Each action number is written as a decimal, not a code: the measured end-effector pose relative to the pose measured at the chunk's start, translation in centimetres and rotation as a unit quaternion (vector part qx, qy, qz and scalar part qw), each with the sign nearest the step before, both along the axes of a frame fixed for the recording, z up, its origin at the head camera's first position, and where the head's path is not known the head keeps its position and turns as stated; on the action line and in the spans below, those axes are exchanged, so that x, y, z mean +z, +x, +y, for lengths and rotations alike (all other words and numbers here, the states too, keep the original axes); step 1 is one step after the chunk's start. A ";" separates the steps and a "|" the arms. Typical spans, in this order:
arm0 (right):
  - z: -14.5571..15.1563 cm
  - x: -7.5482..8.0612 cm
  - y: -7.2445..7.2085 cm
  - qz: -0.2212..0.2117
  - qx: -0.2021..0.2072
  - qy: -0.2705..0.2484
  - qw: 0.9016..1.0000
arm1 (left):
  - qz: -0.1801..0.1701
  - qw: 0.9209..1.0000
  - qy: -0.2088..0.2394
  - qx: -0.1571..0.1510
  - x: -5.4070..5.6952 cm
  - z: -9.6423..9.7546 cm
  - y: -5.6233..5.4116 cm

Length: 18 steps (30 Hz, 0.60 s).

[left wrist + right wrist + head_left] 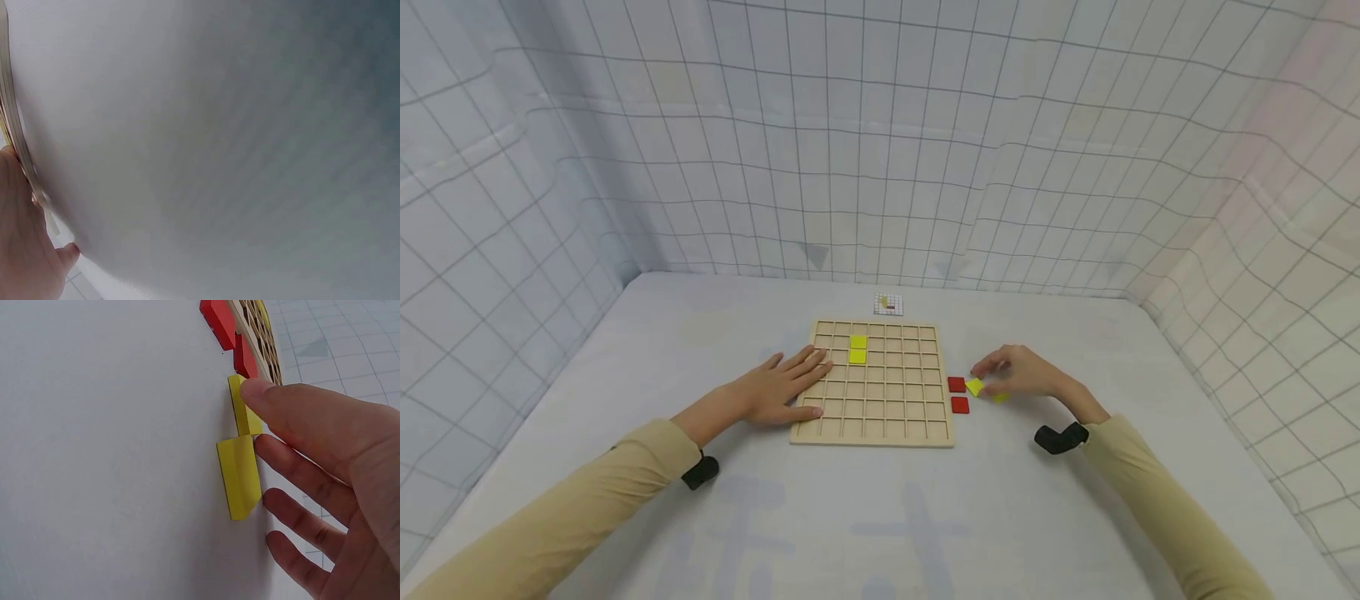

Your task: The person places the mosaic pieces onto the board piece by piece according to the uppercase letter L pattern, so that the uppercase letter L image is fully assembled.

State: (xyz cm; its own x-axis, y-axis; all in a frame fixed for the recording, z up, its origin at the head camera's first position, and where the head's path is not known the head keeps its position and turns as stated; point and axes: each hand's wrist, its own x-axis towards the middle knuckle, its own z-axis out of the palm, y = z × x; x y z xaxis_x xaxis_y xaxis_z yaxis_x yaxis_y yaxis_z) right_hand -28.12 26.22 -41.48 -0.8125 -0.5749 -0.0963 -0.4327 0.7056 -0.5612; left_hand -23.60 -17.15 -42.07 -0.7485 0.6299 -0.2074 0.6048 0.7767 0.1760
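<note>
My left hand [778,392] lies flat with spread fingers on the left edge of a wooden grid board [872,444]. Two yellow square tiles [857,349] sit one above the other in the board's upper cells. Right of the board, my right hand [1026,372] pinches a yellow tile [242,409] between thumb and index finger, low over the table. Another yellow tile [239,481] lies beneath that hand, partly hidden in the head view. Two red tiles [957,384] rest between the board and the right hand. The left wrist view shows mostly blurred white cloth.
A small card [888,304] printed with a coloured grid lies behind the board. White cloth [865,500] covers the table, and checked fabric walls [880,167] rise at the back and both sides. Each wrist carries a black camera [1062,438].
</note>
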 end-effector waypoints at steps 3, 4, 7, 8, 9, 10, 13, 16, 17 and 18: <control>0.1 0.0 0.0 0.000 0.004 -0.003 1.000 | -0.001 1.000 -0.002 -0.001 0.1 0.0 0.0; 0.1 -0.1 0.0 -0.001 0.005 -0.004 1.000 | -0.001 1.000 -0.002 -0.002 0.1 0.0 0.0; 0.1 -0.1 -0.1 -0.003 0.005 0.000 1.000 | -0.001 1.000 -0.006 -0.003 0.2 0.0 -0.1; 0.1 -0.1 -0.2 -0.003 0.006 0.004 1.000 | -0.001 1.000 -0.008 -0.002 0.2 0.0 -0.1; 0.1 -0.1 -0.2 -0.003 0.005 0.007 1.000 | -0.001 1.000 -0.008 -0.002 0.2 0.0 -0.1; 0.0 -0.1 -0.2 -0.003 0.005 0.009 1.000 | -0.002 1.000 -0.007 -0.001 0.2 0.0 -0.1; 0.0 -0.2 -0.3 0.005 0.011 0.013 1.000 | -0.005 1.000 -0.005 -0.002 0.1 0.0 -0.1; 0.0 -0.2 -0.2 0.017 0.018 0.013 1.000 | -0.006 1.000 -0.001 -0.003 0.1 -0.1 0.0; -0.1 -0.2 -0.2 0.022 0.020 0.013 0.999 | -0.005 1.000 -0.001 -0.004 0.1 -0.1 0.0; 0.0 -0.3 -0.2 0.028 0.023 0.014 0.999 | -0.004 1.000 0.000 -0.004 0.1 -0.1 0.0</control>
State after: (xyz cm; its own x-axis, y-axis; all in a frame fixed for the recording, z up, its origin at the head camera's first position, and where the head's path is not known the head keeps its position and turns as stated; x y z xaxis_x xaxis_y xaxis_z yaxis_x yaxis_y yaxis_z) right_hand -28.29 26.20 -41.75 -0.7897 -0.6097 -0.0674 -0.4957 0.6990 -0.5154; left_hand -23.65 -17.24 -42.00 -0.7413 0.6362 -0.2139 0.6098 0.7715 0.1814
